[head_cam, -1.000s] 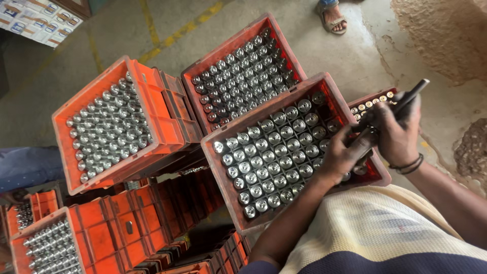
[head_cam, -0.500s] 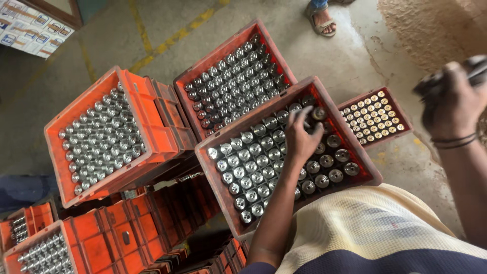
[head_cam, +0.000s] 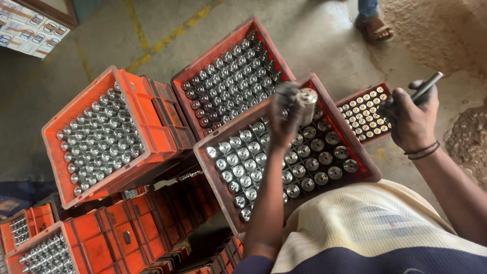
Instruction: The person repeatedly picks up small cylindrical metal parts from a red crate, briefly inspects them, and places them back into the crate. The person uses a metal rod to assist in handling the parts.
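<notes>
Item: machined steel cylinder (head_cam: 307, 104), pinched in left hand (head_cam: 285, 117) fingers, lifted above red crate (head_cam: 366, 170). Likely heavy, rigid, slick; grip around sides. Right hand (head_cam: 412, 119) fingers closed around metal rod (head_cam: 426, 87).

Pretty even, soft daylight here, no harsh shadows on the concrete floor (head_cam: 304, 30). The metal parts in the nearest crate (head_cam: 213, 167) catch small bright glints, nothing blown out. The left hand (head_cam: 285, 117) at 12 o'clock of that crate is smeared with motion blur. The lower corner at 7 o'clock goes dim. Edges bend slightly, wide-angle style.
</notes>
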A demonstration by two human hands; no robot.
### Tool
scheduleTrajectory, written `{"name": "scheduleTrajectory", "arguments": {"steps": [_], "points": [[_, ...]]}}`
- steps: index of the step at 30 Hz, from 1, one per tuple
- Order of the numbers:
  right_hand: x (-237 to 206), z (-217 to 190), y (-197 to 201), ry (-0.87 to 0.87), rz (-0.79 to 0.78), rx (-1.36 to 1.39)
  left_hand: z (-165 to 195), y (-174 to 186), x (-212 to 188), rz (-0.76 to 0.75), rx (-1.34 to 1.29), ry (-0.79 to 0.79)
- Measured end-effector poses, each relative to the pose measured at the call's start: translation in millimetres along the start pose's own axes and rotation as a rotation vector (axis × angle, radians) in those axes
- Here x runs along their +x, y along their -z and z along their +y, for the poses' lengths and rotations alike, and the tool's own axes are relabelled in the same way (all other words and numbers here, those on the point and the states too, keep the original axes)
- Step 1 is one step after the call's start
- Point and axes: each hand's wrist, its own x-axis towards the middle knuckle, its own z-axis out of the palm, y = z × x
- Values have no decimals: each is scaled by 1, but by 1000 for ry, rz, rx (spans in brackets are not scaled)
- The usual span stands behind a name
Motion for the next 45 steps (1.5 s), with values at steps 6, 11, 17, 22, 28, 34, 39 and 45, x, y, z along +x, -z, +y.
{"name": "scheduleTrajectory", "arguments": {"steps": [6,11,17,22,28,34,39,45], "points": [[-18,8,-52,60,-136,-104,22,-62,-75,-262,134,-67],[-34,17,-72,100,-196,-175,18,-81,-88,-231,-375,349],[26,-20,-36,268,-48,-98,17,-59,-72,-108,257,136],[29,-21,-6,188,-83,-20,-29,-33,-34,174,769,-168],[5,6,-8,39,-35,-34,-75,-12,-9,129,1007,80],[1,4,-15,19,-15,-27,-37,37,4,4,601,-132],[-6,9,-38,21,-97,-72,5,-10,-48,-211,-119,109],[-29,26,-72,62,-197,-58,33,-67,-81,-175,91,216]]}}
